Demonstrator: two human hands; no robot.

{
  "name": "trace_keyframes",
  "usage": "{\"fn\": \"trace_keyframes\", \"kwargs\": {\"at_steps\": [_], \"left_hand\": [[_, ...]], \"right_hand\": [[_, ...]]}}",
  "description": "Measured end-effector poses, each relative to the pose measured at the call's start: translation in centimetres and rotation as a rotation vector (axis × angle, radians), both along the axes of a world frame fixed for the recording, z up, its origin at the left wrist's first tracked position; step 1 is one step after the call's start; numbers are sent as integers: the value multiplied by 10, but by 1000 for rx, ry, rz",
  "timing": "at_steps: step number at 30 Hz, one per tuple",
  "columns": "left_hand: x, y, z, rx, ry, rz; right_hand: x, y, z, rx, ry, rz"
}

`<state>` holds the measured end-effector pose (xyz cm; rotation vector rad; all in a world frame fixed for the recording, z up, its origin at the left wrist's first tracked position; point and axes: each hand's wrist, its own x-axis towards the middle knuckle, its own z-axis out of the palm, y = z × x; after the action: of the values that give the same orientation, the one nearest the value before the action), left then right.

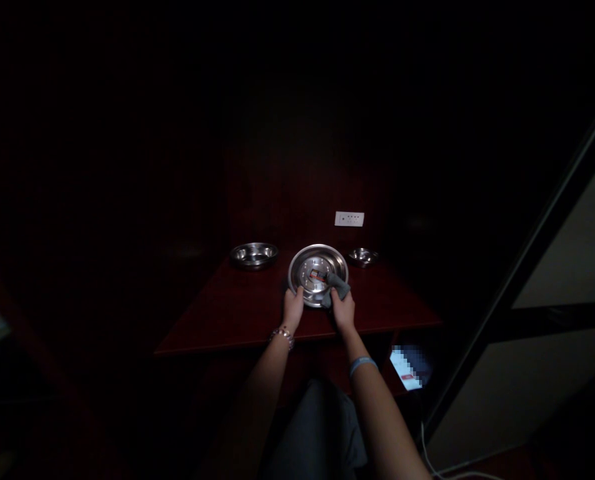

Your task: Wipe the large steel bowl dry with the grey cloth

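Note:
A round stainless steel basin is held up over the desk, tilted so its inside faces me. On its bottom sits a small red and dark label. My left hand grips the rim at the lower left, thumb on the inner side. A grey cloth is bunched in my right hand, its folds lying against the basin's lower right inside. The right fingers behind the cloth and rim are hidden.
On the dark red desk, a steel basin stands back left and a smaller steel bowl back right. A white socket panel is on the back wall. Below right are a lit screen and a white cable.

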<state>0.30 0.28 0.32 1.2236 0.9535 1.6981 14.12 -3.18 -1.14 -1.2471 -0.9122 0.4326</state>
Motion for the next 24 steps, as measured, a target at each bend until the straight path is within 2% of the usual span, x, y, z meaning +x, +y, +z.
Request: {"fn": "trace_keyframes", "kwargs": {"at_steps": [14, 20, 24], "left_hand": [[2, -9, 7, 22, -78, -118], [8, -10, 8, -10, -5, -224], [11, -12, 5, 48, 101, -288]], "right_hand": [[3, 6, -3, 37, 116, 73], [3, 8, -1, 41, 223, 121], [4, 8, 1, 79, 261, 132]]}}
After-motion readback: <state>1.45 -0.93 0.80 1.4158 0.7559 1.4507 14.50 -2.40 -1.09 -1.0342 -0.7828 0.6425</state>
